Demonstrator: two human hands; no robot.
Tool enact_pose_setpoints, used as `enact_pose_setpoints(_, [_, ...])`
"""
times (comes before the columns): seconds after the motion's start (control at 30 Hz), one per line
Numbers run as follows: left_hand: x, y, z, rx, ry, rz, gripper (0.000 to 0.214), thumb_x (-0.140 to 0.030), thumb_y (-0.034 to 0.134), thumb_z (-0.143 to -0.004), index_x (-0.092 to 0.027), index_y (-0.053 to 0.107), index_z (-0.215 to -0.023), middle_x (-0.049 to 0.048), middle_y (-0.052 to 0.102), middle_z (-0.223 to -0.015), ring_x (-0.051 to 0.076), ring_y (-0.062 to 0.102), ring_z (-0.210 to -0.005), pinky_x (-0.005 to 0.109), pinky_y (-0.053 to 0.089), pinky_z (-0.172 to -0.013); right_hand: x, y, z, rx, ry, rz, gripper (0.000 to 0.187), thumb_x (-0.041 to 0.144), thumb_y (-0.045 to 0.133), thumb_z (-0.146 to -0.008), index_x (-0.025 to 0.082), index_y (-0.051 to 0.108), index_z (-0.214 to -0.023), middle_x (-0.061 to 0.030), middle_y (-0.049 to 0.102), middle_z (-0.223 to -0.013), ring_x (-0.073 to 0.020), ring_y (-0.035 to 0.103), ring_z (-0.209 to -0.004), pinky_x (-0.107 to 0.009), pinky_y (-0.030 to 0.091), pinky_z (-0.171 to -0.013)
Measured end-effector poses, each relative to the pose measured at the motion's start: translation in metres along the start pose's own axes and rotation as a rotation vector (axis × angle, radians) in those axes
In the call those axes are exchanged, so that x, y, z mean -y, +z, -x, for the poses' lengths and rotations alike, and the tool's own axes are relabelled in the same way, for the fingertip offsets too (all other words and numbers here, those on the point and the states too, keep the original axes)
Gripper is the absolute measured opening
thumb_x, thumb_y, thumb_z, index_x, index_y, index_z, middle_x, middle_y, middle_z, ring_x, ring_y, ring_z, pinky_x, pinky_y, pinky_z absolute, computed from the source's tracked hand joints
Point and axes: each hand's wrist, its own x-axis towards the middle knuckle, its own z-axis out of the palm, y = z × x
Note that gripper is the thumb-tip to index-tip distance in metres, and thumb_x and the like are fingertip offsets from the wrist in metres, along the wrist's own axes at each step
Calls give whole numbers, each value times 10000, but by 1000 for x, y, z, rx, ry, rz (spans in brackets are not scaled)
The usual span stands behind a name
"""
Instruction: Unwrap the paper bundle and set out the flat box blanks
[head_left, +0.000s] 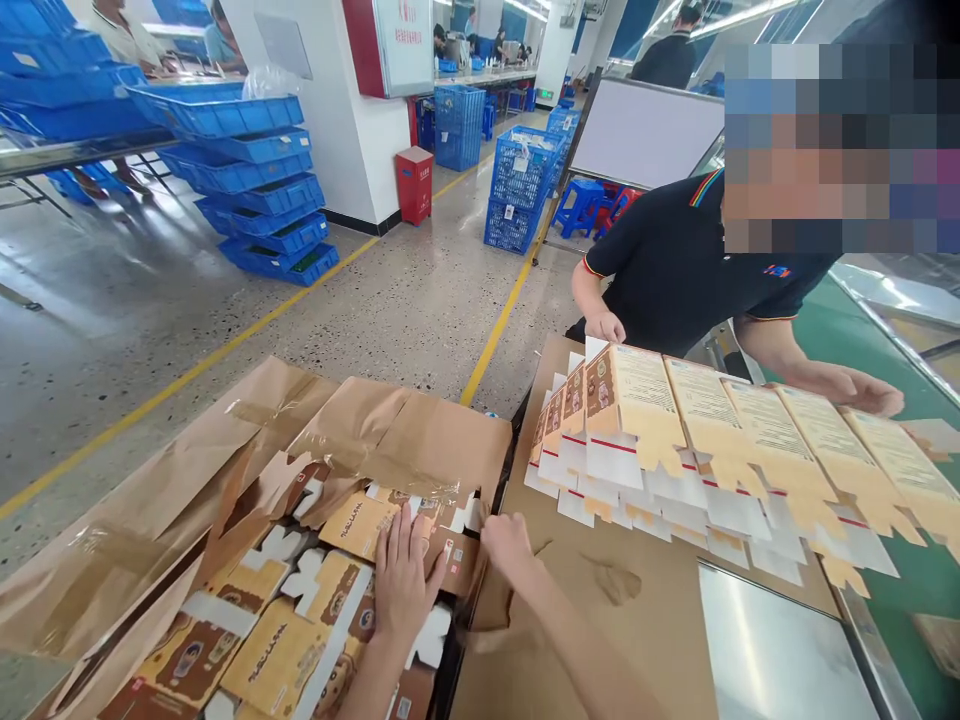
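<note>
Left hand lies flat, fingers spread, on the flat cartons in the open box; right hand curls at the stack's edge, its grip hidden. Loose cartons could slide or crease if lifted unevenly, and the box's flap overhangs them. Opposite, a co-worker's hand spreads a fanned row across the table.

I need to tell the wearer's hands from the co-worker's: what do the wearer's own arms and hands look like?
Both hands, left hand and right hand, are bare: no gloves, rings or watch show. The forearms are bare too, with no sleeve in view. The co-worker's short black sleeve has red trim.
</note>
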Motion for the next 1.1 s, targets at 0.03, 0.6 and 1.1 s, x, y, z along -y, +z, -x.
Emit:
enact_pose_setpoints(0.03, [1,0,0,1,-1,4,595,-435,525,-837,-81,405,-1301,194,402,-1416,298,413,-1291,492,393,-1035,-10,0,6,25,24,-14,214,299,586,-909,151,618,-1060,-56,658,-1059,-186,650,-911,-400,537,-812])
enact_pose_setpoints(0.6, [-80,27,-147,352,424,-67,454,-363,612,-825,-161,525,-1222,117,458,-1394,286,412,-1303,552,349,-1069,-24,0,11,-278,372,-236,303,302,578,-909,175,563,-1184,-78,612,-1170,-236,595,-1068,-452,499,-889])
enact_pose_setpoints(1.1, [-128,57,-149,548,296,-484,405,-214,599,-841,-163,524,-1235,111,490,-1374,258,501,-1232,521,426,-1027,-49,53,-30,-505,40,-185,157,246,590,-904,151,617,-1026,-39,650,-1012,-178,639,-890,-373,539,-775])
